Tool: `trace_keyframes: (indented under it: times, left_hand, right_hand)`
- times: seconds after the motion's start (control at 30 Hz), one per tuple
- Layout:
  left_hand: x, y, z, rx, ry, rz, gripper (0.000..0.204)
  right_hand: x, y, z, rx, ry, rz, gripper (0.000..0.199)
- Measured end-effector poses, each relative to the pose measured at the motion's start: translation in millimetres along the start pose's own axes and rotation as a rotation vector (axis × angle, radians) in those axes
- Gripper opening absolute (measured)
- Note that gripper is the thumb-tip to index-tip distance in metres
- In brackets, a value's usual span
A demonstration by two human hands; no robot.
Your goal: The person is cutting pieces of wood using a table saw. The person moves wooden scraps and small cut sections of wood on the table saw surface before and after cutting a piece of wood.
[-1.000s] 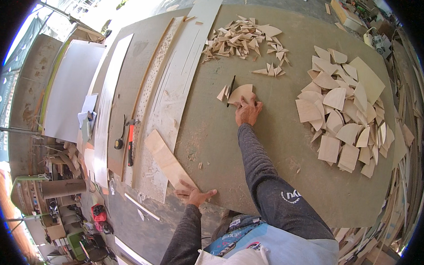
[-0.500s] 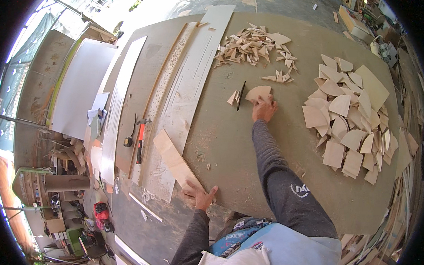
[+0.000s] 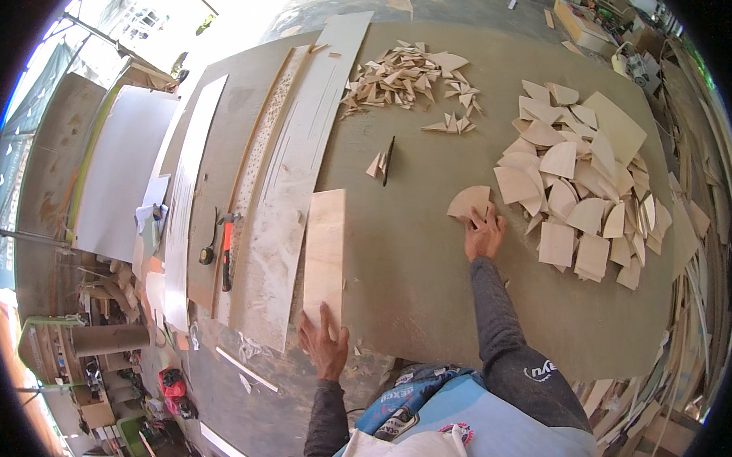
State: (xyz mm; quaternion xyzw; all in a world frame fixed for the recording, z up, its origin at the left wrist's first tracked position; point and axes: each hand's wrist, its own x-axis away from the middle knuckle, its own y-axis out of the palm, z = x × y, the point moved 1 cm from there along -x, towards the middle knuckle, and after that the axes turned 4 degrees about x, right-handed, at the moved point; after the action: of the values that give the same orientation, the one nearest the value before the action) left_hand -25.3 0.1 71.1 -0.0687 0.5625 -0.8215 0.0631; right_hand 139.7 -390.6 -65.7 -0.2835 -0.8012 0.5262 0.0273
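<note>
My left hand point(image 3: 325, 345) grips the near end of a long rectangular plywood strip point(image 3: 325, 247), which points away from me over the edge of a long pale board. My right hand point(image 3: 485, 233) has its fingertips on a fan-shaped plywood piece point(image 3: 468, 201) on the brown worktable point(image 3: 412, 294); the fingers cover part of its lower side. Beyond it lie a dark pencil-like stick point(image 3: 388, 161) and small pointed offcuts point(image 3: 376, 164). To the right spreads a large pile of quarter-round plywood pieces point(image 3: 585, 176).
A heap of small triangular scraps point(image 3: 395, 75) lies at the far side. Left of the strip are the long pale board point(image 3: 272, 273), a hammer point(image 3: 227, 256) with a red and black handle, and a tape measure point(image 3: 207, 255). Timber lengths point(image 3: 695, 159) are stacked beyond the table's right side.
My right hand has slid the fan-shaped piece nearer and to the right, towards the large pile. The plywood strip in my left hand has swung from slanting to nearly straight ahead. My view has shifted slightly.
</note>
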Motion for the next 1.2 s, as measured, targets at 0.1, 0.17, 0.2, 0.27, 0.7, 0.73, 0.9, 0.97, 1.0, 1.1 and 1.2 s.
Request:
trace_keyframes:
  times: [0.1, 0.17, 0.2, 0.27, 0.7, 0.73, 0.9, 0.97, 1.0, 1.1, 1.2]
  left_hand:
    - [-20, -11, 16, -0.085, 0.033, -0.126, 0.085]
    - [-28, -13, 18, -0.116, 0.058, -0.149, 0.084]
    - [-32, -11, 17, -0.126, 0.083, -0.141, 0.084]
    - [-40, -8, 14, -0.145, 0.130, -0.125, 0.084]
    - [-89, -11, 42, -0.201, 0.173, -0.192, 0.082]
    - [-94, -9, 40, -0.195, 0.187, -0.184, 0.082]
    - [-125, -12, 58, -0.216, 0.212, -0.197, 0.080]
    - [-145, -10, 60, -0.231, 0.230, -0.198, 0.080]
    - [-158, -6, 63, -0.234, 0.245, -0.199, 0.079]
    - [-199, 1, 73, -0.257, 0.281, -0.177, 0.078]
    - [-242, -3, 108, -0.234, 0.284, -0.241, 0.074]
  right_hand:
    - [-6, 1, -1, -0.036, 0.042, -0.022, 0.034]
    - [-9, 2, -5, -0.042, 0.064, -0.020, 0.036]
    - [-9, 1, -7, -0.040, 0.071, -0.018, 0.037]
    - [-9, -3, -11, -0.018, 0.070, -0.017, 0.036]
    - [-11, -1, -10, 0.048, 0.099, -0.070, 0.034]
    - [-11, -1, -10, 0.051, 0.096, -0.063, 0.034]
    - [-13, -1, -10, 0.022, 0.121, -0.125, 0.035]
    - [-14, -9, -15, 0.021, 0.127, -0.171, 0.034]
    - [-14, -9, -14, 0.055, 0.127, -0.154, 0.034]
    - [-14, -5, -14, 0.113, 0.130, -0.118, 0.034]
    - [-13, -5, -10, 0.101, 0.147, -0.110, 0.035]
